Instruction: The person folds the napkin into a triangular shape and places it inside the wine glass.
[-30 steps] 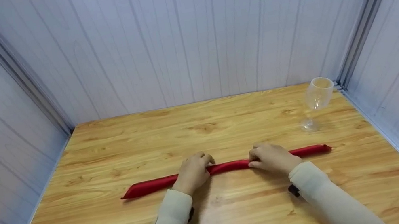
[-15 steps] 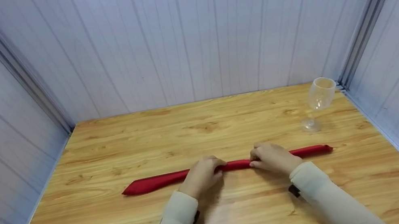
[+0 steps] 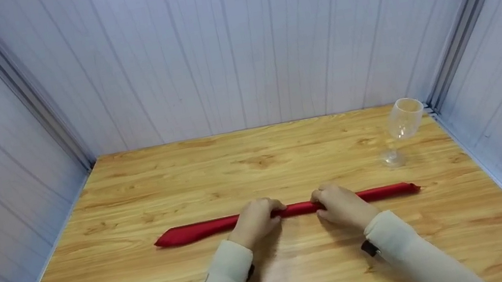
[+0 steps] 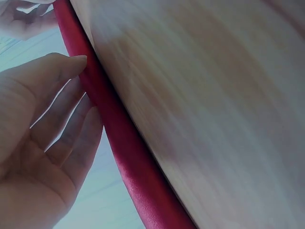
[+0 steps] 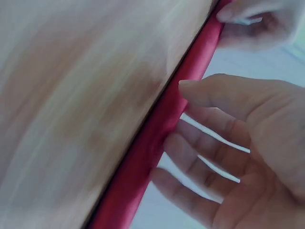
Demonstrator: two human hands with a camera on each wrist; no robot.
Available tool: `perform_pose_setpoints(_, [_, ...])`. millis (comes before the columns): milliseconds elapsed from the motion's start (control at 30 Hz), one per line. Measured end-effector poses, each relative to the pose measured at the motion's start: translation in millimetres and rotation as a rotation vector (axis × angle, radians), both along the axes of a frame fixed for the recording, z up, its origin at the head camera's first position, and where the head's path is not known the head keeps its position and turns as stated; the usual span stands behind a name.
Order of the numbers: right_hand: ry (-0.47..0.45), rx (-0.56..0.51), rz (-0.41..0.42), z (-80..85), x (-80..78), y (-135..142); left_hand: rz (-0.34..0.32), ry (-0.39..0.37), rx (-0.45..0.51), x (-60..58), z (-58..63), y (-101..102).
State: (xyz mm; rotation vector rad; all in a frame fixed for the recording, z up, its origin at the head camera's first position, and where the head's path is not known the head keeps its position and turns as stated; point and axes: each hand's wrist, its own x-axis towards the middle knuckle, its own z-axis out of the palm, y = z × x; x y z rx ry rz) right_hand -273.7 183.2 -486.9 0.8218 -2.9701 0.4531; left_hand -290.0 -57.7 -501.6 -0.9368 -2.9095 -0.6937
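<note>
A red satiny cloth (image 3: 194,231), rolled into a long narrow strip, lies crosswise on the wooden table. Its left end is wider and pointed, while the right part looks like a tight roll. My left hand (image 3: 254,222) pinches it left of the middle, thumb on the near side and fingers over the far side. A short stretch to the right, my right hand (image 3: 341,205) holds the same roll between thumb and curled fingers. The left wrist view has the left thumb (image 4: 71,64) against the cloth; in the right wrist view the right thumb (image 5: 195,90) presses its near side.
A clear stemmed wine glass (image 3: 404,121) stands upright at the back right of the table (image 3: 254,161). Pale panelled walls (image 3: 235,50) enclose the back and both sides.
My left hand has moved right along the cloth, closer to my right hand. The cloth's left end has shifted shape slightly. The right hand's fingers have adjusted their hold a little.
</note>
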Motion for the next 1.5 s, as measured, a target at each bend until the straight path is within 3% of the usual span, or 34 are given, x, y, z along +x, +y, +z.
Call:
perform_pose_setpoints(200, [0.043,-0.019,-0.037,-2.6,1.6,-14,0.018,0.018,-0.004,-1.1,0.7,4])
perform_pose_setpoints(433, [0.036,-0.014,-0.105,-8.7,-3.9,-19,0.058,-0.02,-0.026,-3.4,4.3,10])
perform_pose_setpoints(733, [0.067,0.046,-0.133,-12.3,-9.7,-23,0.11,0.056,-0.103,-3.5,6.9,22])
perform_pose_setpoints(967, [0.094,0.037,-0.126,-14.3,-9.0,-23,0.22,0.17,-0.31,2.0,6.9,40])
perform_pose_setpoints(1067, [0.095,0.032,-0.127,-14.7,-8.5,-23,0.238,0.219,-0.411,4.7,7.6,46])
perform_pose_setpoints(1167, [0.094,0.029,-0.136,-14.5,-8.3,-23,0.242,0.243,-0.45,5.4,7.6,49])
perform_pose_setpoints(1500, [0.085,0.005,-0.15,-15.2,-6.6,-23,0.258,0.195,-0.343,2.5,3.2,45])
